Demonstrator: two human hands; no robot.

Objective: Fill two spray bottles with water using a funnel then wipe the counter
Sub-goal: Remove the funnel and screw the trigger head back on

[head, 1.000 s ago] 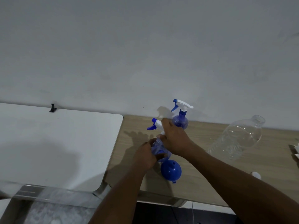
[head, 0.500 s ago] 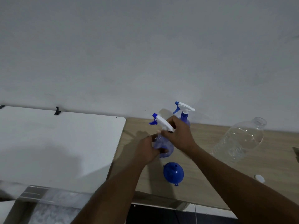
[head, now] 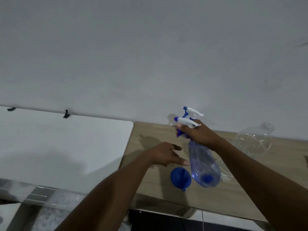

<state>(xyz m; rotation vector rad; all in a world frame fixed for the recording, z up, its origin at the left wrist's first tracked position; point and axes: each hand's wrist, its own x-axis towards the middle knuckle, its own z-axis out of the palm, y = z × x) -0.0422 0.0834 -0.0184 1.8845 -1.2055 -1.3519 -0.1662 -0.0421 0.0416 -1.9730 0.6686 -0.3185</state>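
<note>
Blue-tinted bottle: the clear spray bottle [head: 204, 165] is lifted off the counter, tipped so its base swings toward us and its white trigger head points left.
Right hand: the right hand [head: 198, 135] is wrapped tight round that bottle's neck, just under the trigger head.
Left hand: the left hand [head: 166, 155] hangs loose with fingers spread, gripping nothing, just beside the bottle's body; I cannot tell whether a fingertip brushes it.
Funnel: the blue funnel [head: 180, 179] lies on the wooden counter [head: 153, 185], just below the left hand and next to the raised bottle's base.
Second sprayer: the second spray bottle [head: 191, 112] stands at the back by the wall; only its white and blue head peeks out behind the held one.
Water bottle: the big clear plastic bottle [head: 253, 141] lies on its side at the right, mouth open and pointing up-right, well apart from the funnel.
Counter: something shiny, perhaps a wet patch, shows just right of the held bottle's base.
White table: the white tabletop [head: 58, 147] butts against the counter's left edge.
</note>
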